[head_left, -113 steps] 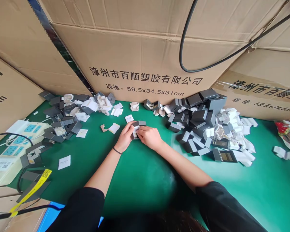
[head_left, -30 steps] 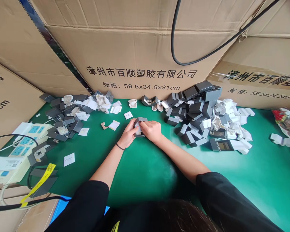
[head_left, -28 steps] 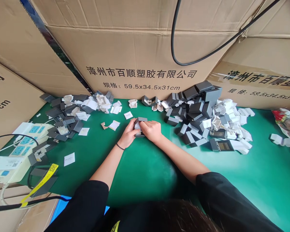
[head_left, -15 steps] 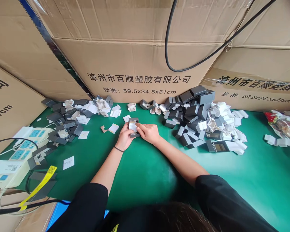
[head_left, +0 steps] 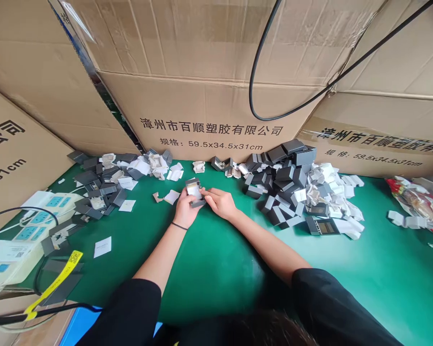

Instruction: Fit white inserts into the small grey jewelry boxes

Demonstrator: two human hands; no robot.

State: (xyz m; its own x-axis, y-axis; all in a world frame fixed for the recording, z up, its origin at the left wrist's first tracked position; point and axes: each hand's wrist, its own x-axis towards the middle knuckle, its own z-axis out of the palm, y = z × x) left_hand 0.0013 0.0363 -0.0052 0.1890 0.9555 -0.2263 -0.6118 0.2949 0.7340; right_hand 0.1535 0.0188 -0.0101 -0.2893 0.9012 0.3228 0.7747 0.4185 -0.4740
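Over the middle of the green table (head_left: 216,269), my left hand (head_left: 185,211) is closed around a small dark grey cardboard box (head_left: 192,183) with a pale inside. My left thumb lies across its white interior. My right hand (head_left: 222,204) is closed at the box's right side, its fingertips pressed on the edge; whether they also pinch part of the insert is hidden. Behind the box lie a white card (head_left: 172,197) and a small torn cardboard piece (head_left: 158,197). Farther back stands a folded white paper insert (head_left: 198,166).
Dark boxes (head_left: 286,173) and white inserts (head_left: 328,187) are heaped on the right. Another box heap (head_left: 94,185) lies left, beside a white power strip (head_left: 39,226). Large cartons (head_left: 209,105) wall off the back. A black cable (head_left: 250,86) hangs in front; a plastic bag (head_left: 422,202) lies far right.
The box has tipped in my left hand and shifted slightly left. My right fingers have moved from its inside to its right edge. The whole view has tilted a little upward.
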